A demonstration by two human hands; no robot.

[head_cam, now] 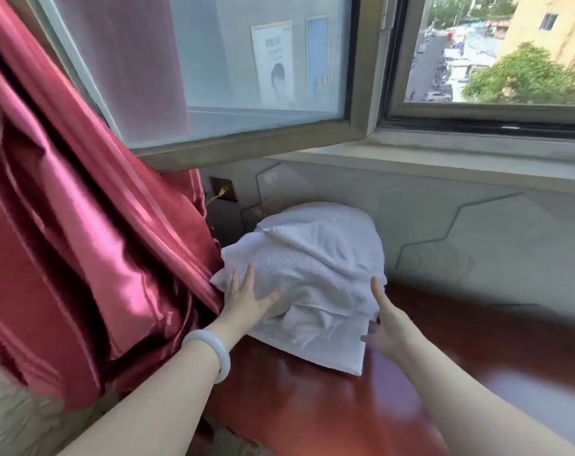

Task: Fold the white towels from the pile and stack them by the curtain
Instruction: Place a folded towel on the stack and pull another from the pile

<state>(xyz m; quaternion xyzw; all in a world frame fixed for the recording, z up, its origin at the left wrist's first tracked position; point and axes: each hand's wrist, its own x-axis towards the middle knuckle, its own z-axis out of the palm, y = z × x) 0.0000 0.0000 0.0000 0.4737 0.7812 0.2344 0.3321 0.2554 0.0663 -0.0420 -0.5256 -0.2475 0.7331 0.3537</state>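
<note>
A stack of white towels (315,271) sits on a glossy red-brown wooden surface (328,406), right beside the red curtain (82,225). The top towel is rumpled and bulges over flatter folded ones beneath. My left hand (246,299) lies flat on the stack's left front, fingers straight and spread. My right hand (386,320) touches the stack's right front corner with its fingers extended. Neither hand grips the cloth.
The window frame (361,126) and sill (444,159) run above the stack, with a grey patterned wall panel (477,241) behind. A wall socket (225,189) sits near the curtain's edge. A pale bangle (213,352) circles my left wrist.
</note>
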